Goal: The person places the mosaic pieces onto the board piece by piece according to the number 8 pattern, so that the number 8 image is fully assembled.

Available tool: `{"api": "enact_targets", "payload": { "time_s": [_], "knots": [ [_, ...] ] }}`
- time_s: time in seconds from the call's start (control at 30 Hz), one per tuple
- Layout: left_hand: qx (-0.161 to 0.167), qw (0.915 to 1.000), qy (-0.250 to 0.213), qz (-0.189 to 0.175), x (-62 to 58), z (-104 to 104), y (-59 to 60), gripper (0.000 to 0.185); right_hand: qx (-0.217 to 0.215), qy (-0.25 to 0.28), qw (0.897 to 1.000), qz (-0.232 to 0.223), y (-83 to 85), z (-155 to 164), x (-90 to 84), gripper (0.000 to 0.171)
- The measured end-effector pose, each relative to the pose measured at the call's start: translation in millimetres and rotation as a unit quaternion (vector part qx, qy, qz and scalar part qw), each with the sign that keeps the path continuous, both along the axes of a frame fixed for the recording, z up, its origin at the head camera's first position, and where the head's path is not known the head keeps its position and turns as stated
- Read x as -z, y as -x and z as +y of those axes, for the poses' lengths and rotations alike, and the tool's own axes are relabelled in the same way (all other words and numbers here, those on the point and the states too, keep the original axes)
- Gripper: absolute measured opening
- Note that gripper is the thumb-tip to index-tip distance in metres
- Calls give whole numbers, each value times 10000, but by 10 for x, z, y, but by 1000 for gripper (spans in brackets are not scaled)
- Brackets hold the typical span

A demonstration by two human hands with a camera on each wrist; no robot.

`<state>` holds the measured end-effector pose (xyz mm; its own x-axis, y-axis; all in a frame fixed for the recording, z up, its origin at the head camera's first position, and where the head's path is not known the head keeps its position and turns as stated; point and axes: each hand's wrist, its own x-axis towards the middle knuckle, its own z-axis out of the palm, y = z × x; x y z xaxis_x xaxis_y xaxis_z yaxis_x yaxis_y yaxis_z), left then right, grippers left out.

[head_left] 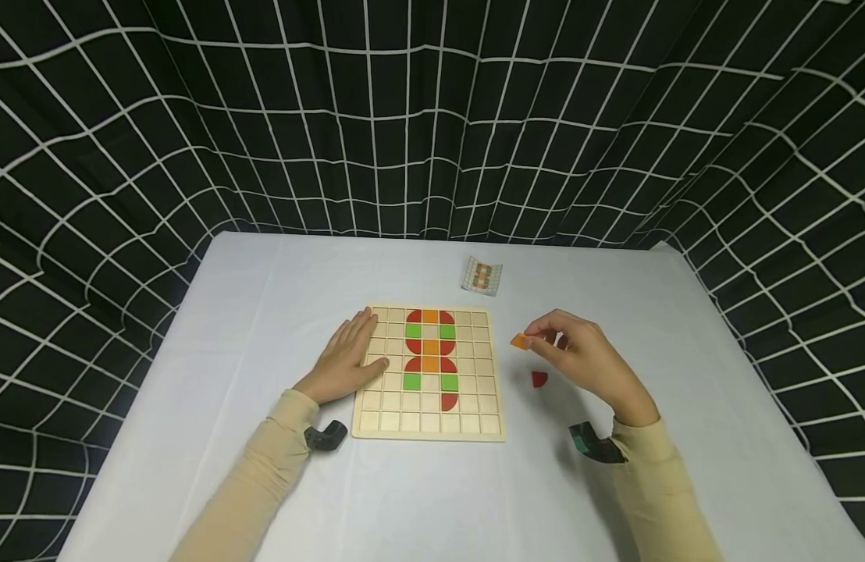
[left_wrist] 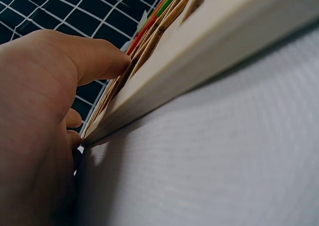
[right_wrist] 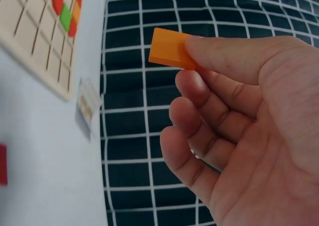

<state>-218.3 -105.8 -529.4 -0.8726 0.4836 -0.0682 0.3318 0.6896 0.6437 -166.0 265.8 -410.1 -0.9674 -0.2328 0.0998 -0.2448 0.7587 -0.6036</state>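
A wooden grid board (head_left: 475,414) lies in the middle of the white table, with red, green and orange tiles (head_left: 430,351) set in its central columns. My left hand (head_left: 351,357) rests flat on the board's left edge, fingers straight; the left wrist view shows the thumb (left_wrist: 94,59) pressing on the board (left_wrist: 214,41). Right of the board, my right hand (head_left: 569,351) is raised a little and pinches an orange tile (head_left: 520,340) between thumb and fingers; the right wrist view shows that orange tile (right_wrist: 169,49) up close. A red quarter-round piece (head_left: 539,378) lies on the table below it.
A small pattern card (head_left: 482,275) lies beyond the board's far right corner, also visible as the card (right_wrist: 87,106) in the right wrist view. A black curtain with a white grid (head_left: 432,117) surrounds the table. The white tablecloth (head_left: 720,351) reaches to the edges.
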Motion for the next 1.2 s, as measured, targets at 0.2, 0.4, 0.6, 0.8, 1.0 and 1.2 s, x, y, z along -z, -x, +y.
{"api": "enact_targets", "payload": {
  "time_s": [0.2, 0.4, 0.6, 0.8, 1.0, 1.2],
  "knots": [
    [4, 10000, 27, 41, 14, 4, 1, 85, -203, 62, 9998, 66, 35, -116, -9, 10],
    [8, 10000, 6, 18, 15, 1, 0, 85, -289, 51, 9995, -75, 54, -221, -19, 10],
    [10, 10000, 4, 5, 11, -6, 3, 85, -302, 118, 9986, -411, 74, -340, -43, 10],
    [5, 10000, -1, 12, 21, -9, 4, 85, -456, 386, 9966, -570, 87, -452, -42, 10],
    [-1, 10000, -42, 34, 35, -11, 12, 85, -818, 318, 9959, -226, 115, -553, -8, 8],
    [-23, 10000, -66, 4, 32, -14, 12, 85, -1009, 275, 9942, -233, 136, -654, 48, 7]
  ]
}}
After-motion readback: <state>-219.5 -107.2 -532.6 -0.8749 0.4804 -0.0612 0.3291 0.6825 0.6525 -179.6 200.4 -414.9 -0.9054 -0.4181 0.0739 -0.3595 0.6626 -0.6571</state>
